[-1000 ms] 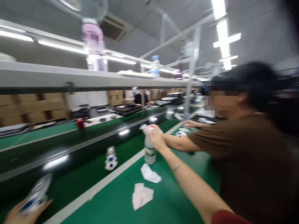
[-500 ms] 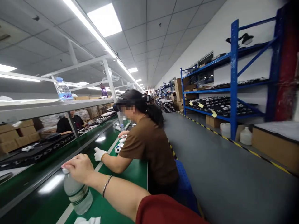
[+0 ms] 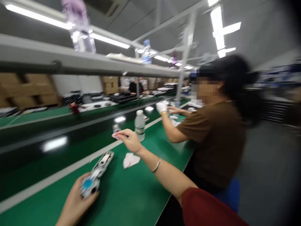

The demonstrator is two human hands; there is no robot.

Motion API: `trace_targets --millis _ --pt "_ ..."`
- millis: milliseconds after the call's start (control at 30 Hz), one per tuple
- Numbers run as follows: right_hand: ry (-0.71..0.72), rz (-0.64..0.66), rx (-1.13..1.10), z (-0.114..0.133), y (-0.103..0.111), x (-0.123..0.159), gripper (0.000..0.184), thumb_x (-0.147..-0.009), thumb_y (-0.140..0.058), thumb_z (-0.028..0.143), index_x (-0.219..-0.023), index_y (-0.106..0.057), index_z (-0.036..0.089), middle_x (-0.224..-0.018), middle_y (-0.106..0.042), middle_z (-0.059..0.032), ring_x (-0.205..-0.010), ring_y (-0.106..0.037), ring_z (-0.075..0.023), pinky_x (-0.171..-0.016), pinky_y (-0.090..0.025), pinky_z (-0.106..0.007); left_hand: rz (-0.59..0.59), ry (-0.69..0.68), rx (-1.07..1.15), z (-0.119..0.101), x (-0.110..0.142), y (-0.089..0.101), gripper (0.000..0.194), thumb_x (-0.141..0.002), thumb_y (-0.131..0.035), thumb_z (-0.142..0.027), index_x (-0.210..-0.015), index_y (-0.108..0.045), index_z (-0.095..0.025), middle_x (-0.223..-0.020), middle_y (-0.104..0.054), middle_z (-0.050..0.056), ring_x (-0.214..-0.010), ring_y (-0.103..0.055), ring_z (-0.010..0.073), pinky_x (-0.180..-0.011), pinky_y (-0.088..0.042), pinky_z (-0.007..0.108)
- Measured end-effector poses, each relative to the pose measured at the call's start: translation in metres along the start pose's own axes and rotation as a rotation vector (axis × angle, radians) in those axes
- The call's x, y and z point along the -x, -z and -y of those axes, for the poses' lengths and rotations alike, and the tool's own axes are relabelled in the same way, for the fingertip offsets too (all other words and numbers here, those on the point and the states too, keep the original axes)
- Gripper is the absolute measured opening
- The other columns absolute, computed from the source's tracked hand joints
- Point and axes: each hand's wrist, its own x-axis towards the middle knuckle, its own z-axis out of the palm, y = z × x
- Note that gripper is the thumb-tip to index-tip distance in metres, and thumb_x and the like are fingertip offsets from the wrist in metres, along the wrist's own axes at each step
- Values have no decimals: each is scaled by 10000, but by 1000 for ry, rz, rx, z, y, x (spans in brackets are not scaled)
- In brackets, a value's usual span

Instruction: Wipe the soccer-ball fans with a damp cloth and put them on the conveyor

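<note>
My left hand (image 3: 75, 202) grips a long white and silver part with a blue round end (image 3: 95, 174), held low over the green table (image 3: 131, 197). My right hand (image 3: 128, 140) reaches forward with its fingers pinched on something small I cannot make out. A clear plastic water bottle (image 3: 140, 125) stands upright just beyond that hand. A crumpled white cloth (image 3: 130, 159) lies on the table under my right forearm. The picture is blurred by motion.
A co-worker in a brown shirt (image 3: 217, 141) sits at my right, a white-gloved hand (image 3: 161, 106) raised over small parts. A dark conveyor belt (image 3: 58, 138) runs along the left. An overhead shelf (image 3: 70, 61) carries bottles. Cardboard boxes (image 3: 28, 91) stand beyond.
The view has swung back left to the table. My right hand has come off the top of the bottle. My left hand with the long part is in view again.
</note>
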Motion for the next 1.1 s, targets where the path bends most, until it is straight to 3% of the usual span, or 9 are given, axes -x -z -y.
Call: trace_targets --millis 67,133,267,533,633,800,1100 --pt "-157 106 -100 -10 -28 22 246 -779 -548 335 -895 -643 141 -885 -642 -37 -817 -584 -127 -762 -463 -245 74 62 80 4 20 3 597 -562 -587 -386 -1089 -428 -156 -1034 -538 60 -886 -543 196 -780 -463 299" --pt "-259 182 -99 -19 -51 40 276 -772 -548 348 -944 -625 147 -916 -636 -44 -831 -584 -138 -774 -463 -267 91 59 146 4 23 1 585 -583 -562 -337 -1112 -400 -147 -1065 -514 65 -946 -517 197 -854 -425 309" --pt "-250 332 -55 -22 -75 62 278 -781 -538 352 -972 -620 168 -953 -624 -41 -870 -570 -137 -793 -452 -265 49 22 155 2 20 -5 553 -589 -553 -251 -1111 -405 -144 -1081 -481 71 -973 -489 190 -875 -401 310" --pt "138 557 88 -18 -87 84 215 -846 -472 276 -942 -640 182 -860 -587 -44 -845 -534 -119 -802 -419 -250 35 12 145 2 24 -7 506 -623 -540 -244 -1095 -392 -136 -1076 -472 75 -970 -486 177 -843 -412 296" --pt "146 510 186 -21 -87 85 203 -851 -470 279 -924 -637 191 -835 -582 -41 -823 -531 -122 -782 -400 -265 35 3 133 2 24 -8 504 -622 -544 -244 -1091 -394 -139 -1072 -469 74 -979 -479 180 -849 -410 296" --pt "235 553 233 -19 -87 87 162 -851 -481 267 -904 -627 222 -849 -599 -18 -866 -534 -121 -794 -335 -284 35 -10 137 3 24 -9 499 -633 -542 -246 -1097 -389 -141 -1051 -471 74 -943 -490 175 -818 -423 291" --pt "139 510 276 -17 -86 86 135 -840 -503 262 -875 -623 213 -871 -604 -5 -861 -537 -112 -767 -298 -273 6 -54 128 6 24 -11 497 -625 -554 -205 -1094 -395 -156 -1056 -461 47 -967 -475 151 -845 -405 258"
